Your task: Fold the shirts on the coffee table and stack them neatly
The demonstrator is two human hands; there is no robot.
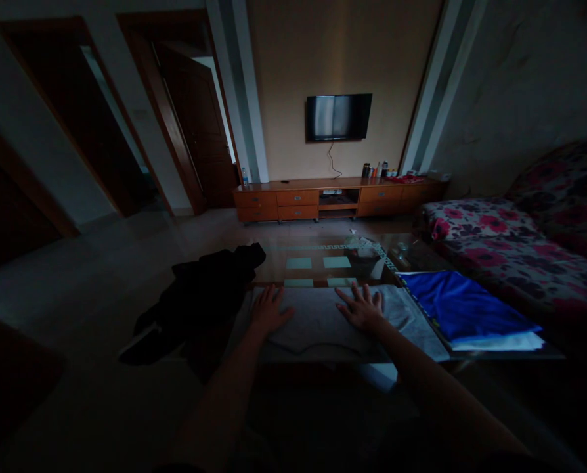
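Left of the left hand (pixel 268 310), the black garment (pixel 199 295) is too dark to identify. Beyond the hands, small bottles (pixel 375 170) stay indistinct. Both forearms are cut off by the bottom edge.

Matt grey cloth (pixel 318 322); glossy glass table (pixel 318 259).

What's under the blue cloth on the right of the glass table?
Under the folded blue cloth lies a folded white cloth, its edge showing at the near side. Both rest on the glass coffee table. Anything lower is covered.
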